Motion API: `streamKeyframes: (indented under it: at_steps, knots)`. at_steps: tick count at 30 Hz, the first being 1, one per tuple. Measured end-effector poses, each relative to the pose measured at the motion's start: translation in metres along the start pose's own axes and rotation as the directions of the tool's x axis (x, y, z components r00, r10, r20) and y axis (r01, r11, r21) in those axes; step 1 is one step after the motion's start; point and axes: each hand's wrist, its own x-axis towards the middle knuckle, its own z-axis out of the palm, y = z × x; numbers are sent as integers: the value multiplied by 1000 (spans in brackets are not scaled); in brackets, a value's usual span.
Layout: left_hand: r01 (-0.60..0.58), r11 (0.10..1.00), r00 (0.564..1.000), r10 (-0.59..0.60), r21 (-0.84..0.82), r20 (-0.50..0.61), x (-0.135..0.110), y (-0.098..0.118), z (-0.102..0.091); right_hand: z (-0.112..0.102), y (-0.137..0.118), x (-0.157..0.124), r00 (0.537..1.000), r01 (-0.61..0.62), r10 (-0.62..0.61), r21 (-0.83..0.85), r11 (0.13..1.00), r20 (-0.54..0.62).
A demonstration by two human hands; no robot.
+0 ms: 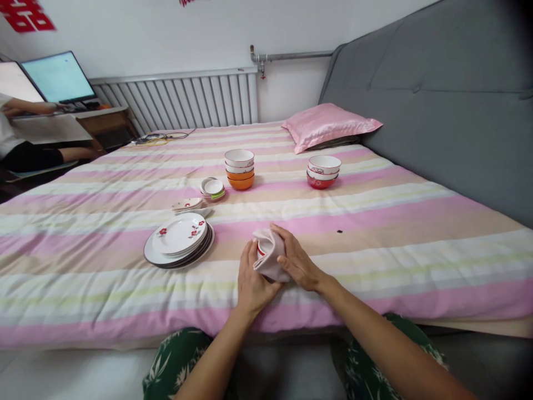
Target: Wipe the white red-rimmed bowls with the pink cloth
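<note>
Close to the bed's front edge, my left hand (255, 284) curls around a white piece of crockery with a red line (262, 250). Most of that piece is covered, so I cannot tell whether it is a bowl or a cup. A pale pink cloth (272, 264) is bunched over and into it. My right hand (300, 262) presses the cloth against it from the right, fingers bent over its far side. To the left lies a stack of plates (180, 236), the top one white with red flowers.
Beyond are small dishes (187, 204), stacked little bowls (212, 188), white and orange bowls (240, 169), and white and red bowls (323, 171). A pink pillow (331, 125) lies by the grey headboard (441, 100). Another person (25, 133) sits at a desk, far left.
</note>
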Motion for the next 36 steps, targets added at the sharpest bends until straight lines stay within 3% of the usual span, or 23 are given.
streamKeyframes:
  at_steps: [3,7,10,12,14,15,18,20,22,28,32,36]
  knots:
    - [-19,1000,1000,18,-8,-16,0,2,-1,4,-1,-2,998,10,-17,-107,994,-63]
    - [-43,997,999,42,-61,-18,2,8,-8,9,2,-4,985,-78,51,-162,984,-165]
    - [-43,990,992,27,-136,-120,4,13,-21,13,7,-5,968,-110,76,-131,985,-240]
    - [-101,989,963,71,-105,-260,5,17,-30,16,9,-5,952,-142,110,-93,985,-287]
    - [-242,970,893,235,30,-385,5,21,-36,19,9,-5,934,-193,173,-34,981,-311]
    - [-310,945,861,326,105,-391,4,23,-37,20,9,-5,927,-220,210,4,975,-310]
    - [-461,853,841,508,243,-185,3,26,-29,21,9,-4,926,-252,285,154,955,-247]
    - [-488,830,858,512,270,-23,4,27,-20,20,8,-3,931,-238,300,278,931,-209]
    - [-467,834,880,469,294,68,6,26,-12,18,8,-1,918,-226,334,414,882,-211]
    - [-469,836,882,430,284,192,17,25,-11,13,12,2,818,-280,527,642,714,-229]
    - [-448,854,885,381,263,269,26,26,-16,17,22,-1,774,-309,569,618,723,-278]
    - [-398,881,898,318,255,303,32,24,-17,20,30,-4,772,-337,560,552,762,-301]
